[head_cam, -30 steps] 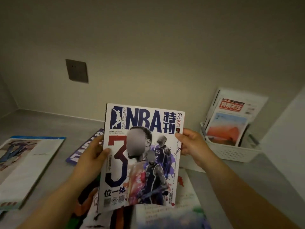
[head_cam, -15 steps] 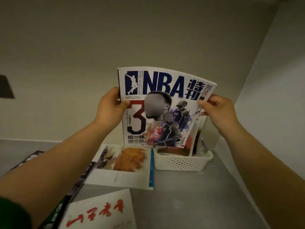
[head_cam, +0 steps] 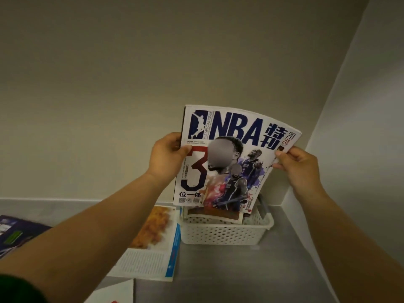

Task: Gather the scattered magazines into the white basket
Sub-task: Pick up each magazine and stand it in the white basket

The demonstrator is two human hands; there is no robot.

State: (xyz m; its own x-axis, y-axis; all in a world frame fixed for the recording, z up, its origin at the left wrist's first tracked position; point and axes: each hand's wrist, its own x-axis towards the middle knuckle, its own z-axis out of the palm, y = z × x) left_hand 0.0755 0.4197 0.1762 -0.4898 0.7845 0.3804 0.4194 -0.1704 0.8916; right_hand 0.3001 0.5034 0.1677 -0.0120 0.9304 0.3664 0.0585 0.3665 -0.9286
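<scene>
Well, the NBA magazine (head_cam: 229, 158) is held up in the air, standing tall, right above the white basket (head_cam: 223, 234). Its cover is shiny paper, and the top right corner bends back a bit. The left hand (head_cam: 167, 157) grips the left edge, thumb on the front and fingers behind. The right hand (head_cam: 299, 169) pinches the right edge the same way. The bottom edge hangs just over the basket and hides the top of another magazine (head_cam: 215, 214) standing inside.

The basket is plastic, with rows of little holes in its wall. It sits in the corner where the back wall (head_cam: 153, 62) meets the side wall (head_cam: 371, 106). An open magazine with a food picture (head_cam: 153, 237) lies flat just beside the basket's left side. The smooth grey counter (head_cam: 262, 270) shows in front of the basket. A dark blue magazine (head_cam: 15, 235) lies far to the left.
</scene>
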